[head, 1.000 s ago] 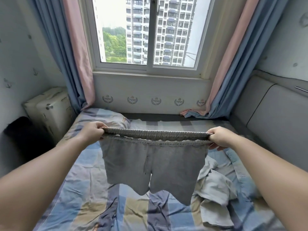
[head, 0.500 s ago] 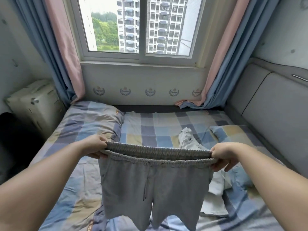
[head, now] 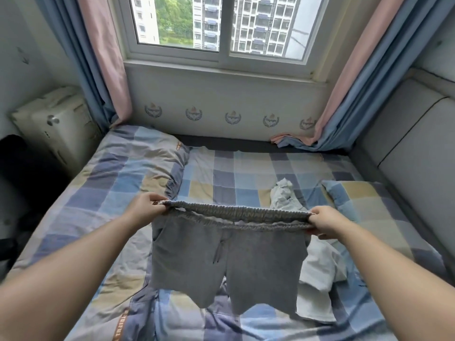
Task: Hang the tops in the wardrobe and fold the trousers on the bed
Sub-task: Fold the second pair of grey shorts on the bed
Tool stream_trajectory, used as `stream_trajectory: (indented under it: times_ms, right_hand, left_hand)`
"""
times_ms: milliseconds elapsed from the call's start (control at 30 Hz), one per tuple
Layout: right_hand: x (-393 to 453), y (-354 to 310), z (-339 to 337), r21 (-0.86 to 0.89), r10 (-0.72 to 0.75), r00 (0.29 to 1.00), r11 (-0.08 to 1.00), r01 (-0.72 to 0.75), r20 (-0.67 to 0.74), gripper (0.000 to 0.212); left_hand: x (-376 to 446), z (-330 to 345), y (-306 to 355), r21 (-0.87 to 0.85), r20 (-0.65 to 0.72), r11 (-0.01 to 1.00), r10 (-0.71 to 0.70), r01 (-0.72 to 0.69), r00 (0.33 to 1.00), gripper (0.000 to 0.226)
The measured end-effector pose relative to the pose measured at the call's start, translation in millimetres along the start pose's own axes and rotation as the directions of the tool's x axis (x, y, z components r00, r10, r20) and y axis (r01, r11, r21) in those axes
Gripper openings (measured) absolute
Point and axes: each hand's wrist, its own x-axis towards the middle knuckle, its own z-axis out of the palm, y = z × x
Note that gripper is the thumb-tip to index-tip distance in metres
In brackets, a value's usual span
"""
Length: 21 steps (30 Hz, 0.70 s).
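Observation:
A pair of grey shorts [head: 229,262] with an elastic waistband hangs spread out above the checked bed [head: 103,212]. My left hand [head: 145,207] grips the left end of the waistband, and my right hand [head: 327,223] grips the right end, pulling it taut between them. Both legs of the shorts hang down towards the sheet. A crumpled white garment [head: 317,269] lies on the bed behind and to the right of the shorts, partly hidden by them.
Checked pillows lie at the back left [head: 138,158] and at the right [head: 362,193]. A grey padded headboard [head: 413,148] runs along the right. A cream box [head: 56,124] stands at the left. Window and curtains [head: 103,57] are straight ahead.
My hands have lowered the shorts towards the bed, and my view has tilted further down. Both hands keep their grip on the waistband.

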Motion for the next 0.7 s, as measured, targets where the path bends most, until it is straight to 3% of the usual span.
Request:
stream_trajectory:
  times_ms: [367,700]
  right_hand:
    - [-40,15,15,0.044,0.002,1.000,0.999,-0.002,0.003,0.025]
    - [-103,90,72,0.046,0.061,0.991,0.997,-0.067,0.123,0.025]
  left_hand:
    - [-25,-9,-9,-0.035,0.001,0.999,0.016,-0.016,1.000,0.020]
    - [-124,4,-66,-0.046,0.061,0.995,-0.085,0.088,0.994,0.017]
